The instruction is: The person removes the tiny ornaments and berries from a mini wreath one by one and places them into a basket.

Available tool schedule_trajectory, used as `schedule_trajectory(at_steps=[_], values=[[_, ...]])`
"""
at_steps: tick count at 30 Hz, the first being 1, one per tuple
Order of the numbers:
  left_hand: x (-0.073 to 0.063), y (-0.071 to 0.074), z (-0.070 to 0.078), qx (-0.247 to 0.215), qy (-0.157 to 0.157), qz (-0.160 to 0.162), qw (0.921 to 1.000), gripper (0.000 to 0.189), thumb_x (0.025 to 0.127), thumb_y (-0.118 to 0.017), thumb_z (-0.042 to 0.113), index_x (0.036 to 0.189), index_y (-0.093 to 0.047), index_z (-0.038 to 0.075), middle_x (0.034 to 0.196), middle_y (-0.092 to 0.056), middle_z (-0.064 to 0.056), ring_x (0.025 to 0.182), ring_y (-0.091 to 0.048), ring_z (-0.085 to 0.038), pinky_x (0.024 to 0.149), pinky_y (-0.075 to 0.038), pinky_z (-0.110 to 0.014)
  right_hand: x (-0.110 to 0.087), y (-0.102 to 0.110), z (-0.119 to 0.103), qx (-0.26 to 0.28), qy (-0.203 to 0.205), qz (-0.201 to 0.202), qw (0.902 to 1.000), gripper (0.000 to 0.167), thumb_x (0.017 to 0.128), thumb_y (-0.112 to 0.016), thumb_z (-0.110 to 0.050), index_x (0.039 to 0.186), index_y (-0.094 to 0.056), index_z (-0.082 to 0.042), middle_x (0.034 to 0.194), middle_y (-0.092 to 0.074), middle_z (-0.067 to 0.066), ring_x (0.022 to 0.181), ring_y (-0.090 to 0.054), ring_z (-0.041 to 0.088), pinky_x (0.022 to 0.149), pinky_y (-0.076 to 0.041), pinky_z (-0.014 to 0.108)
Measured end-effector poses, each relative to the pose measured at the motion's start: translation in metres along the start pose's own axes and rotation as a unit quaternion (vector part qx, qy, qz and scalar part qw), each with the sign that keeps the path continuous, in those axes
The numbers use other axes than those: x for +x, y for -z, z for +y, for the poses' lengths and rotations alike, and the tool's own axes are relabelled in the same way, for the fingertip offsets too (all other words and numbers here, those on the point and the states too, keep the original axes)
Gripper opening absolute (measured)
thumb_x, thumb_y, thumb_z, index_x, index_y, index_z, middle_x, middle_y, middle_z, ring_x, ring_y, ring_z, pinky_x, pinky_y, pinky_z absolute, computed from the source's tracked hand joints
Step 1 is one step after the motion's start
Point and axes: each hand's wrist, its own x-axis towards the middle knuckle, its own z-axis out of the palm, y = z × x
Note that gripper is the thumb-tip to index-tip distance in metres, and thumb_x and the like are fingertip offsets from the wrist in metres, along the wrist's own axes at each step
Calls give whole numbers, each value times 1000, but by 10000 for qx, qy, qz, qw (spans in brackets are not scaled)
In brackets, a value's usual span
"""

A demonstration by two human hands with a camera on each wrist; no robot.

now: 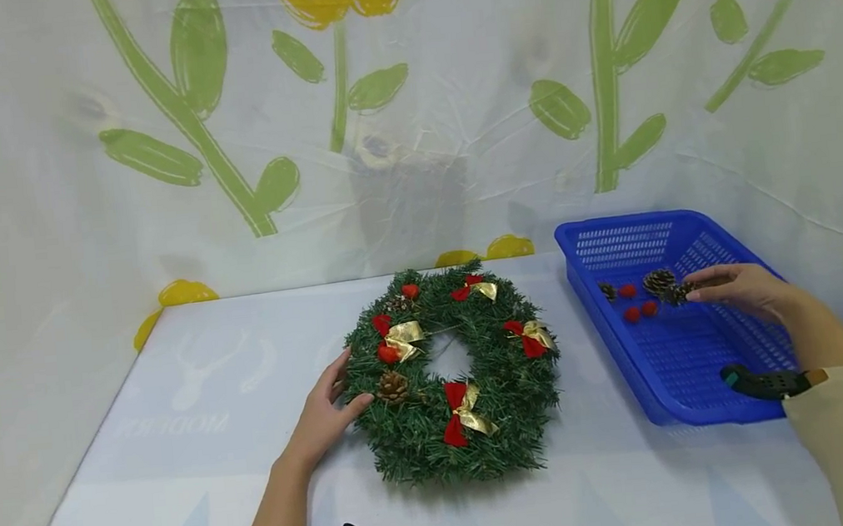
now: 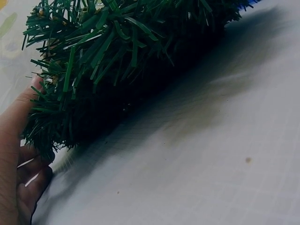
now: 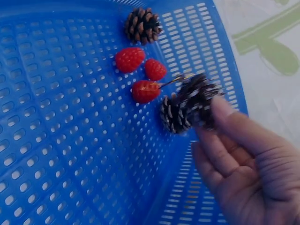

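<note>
A round green wreath lies on the white table, dressed with red-and-gold bows, red berries and a pine cone. At its left edge my left hand grips the greenery, thumb on top and fingers at the side and underneath, partly hidden by needles. Over the blue basket, my right hand pinches a dark pine cone between thumb and fingers; a thin wire sticks out from it. Just beyond sits another pine cone, partly covered by the held one.
Inside the basket, red berries lie in a small group with one more pine cone past them. The basket's raised rim stands to the right of the wreath. A flower-printed curtain hangs behind the table.
</note>
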Motion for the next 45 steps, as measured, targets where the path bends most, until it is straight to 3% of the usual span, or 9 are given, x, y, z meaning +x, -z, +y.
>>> schedule_trajectory(at_steps=[3,6,11,13,19,26,31,38,45], values=[[0,1,0,-17,38,-4,10000,76,90,-66,30,151,-22,27,153,-25,-16,136,-31,-42,108,-33,-57,-1,-2,3,-67,-52,-26,10000,50,88,-68,-28,127,-54,-1,103,-56,-17,93,-51,-8,105,-32,61],[1,1,0,5,34,-37,10000,76,90,-65,30,152,-22,26,153,-25,-17,136,-31,-43,108,-33,-58,-3,-3,8,-77,-150,-28,9999,58,88,-68,-28,130,-50,7,113,-57,-4,111,-53,18,104,-33,63],[2,2,1,37,11,-24,10000,76,90,-65,30,152,-21,24,153,-25,-17,136,-30,-42,108,-32,-57,-5,-5,15,72,-374,-6,9993,55,87,-70,-30,127,-55,4,132,-48,24,130,-28,50,105,-30,64],[2,3,1,70,12,-28,10000,76,91,-64,31,152,-21,24,153,-24,-17,136,-30,-42,108,-32,-57,-4,-6,16,90,-397,24,9992,56,86,-70,-32,127,-56,3,130,-50,21,121,-47,37,105,-31,62],[0,4,1,121,46,-13,9999,76,91,-65,30,152,-21,23,153,-25,-18,135,-31,-43,108,-32,-57,0,-11,18,187,-395,85,9990,61,85,-71,-33,132,-52,2,112,-54,-10,115,-51,21,107,-34,56],[0,2,0,157,73,-68,9998,75,92,-63,31,152,-20,23,153,-25,-19,135,-31,-44,107,-33,-58,3,-11,22,-26,-559,-97,9984,64,86,-71,-25,132,-46,12,115,-62,4,94,-58,3,99,-47,47],[0,-2,2,123,74,-91,9999,75,92,-63,30,152,-19,23,153,-24,-19,135,-30,-45,107,-32,-59,0,-12,24,246,-667,-97,9974,61,85,-72,-19,131,-47,13,106,-61,-6,86,-58,-4,88,-55,30],[-1,0,1,82,103,-124,9998,75,92,-63,31,152,-19,25,154,-23,-18,135,-30,-44,108,-32,-59,0,-15,22,-9,-616,72,9981,75,86,-71,-30,138,-38,12,119,-58,1,101,-55,5,101,-46,45],[1,1,0,94,55,-100,9999,75,91,-64,31,152,-20,25,154,-23,-17,135,-31,-44,108,-32,-58,-4,-11,18,927,-174,244,9952,45,89,-68,-23,129,-55,-9,94,-57,-30,86,-54,-16,82,-51,13]])
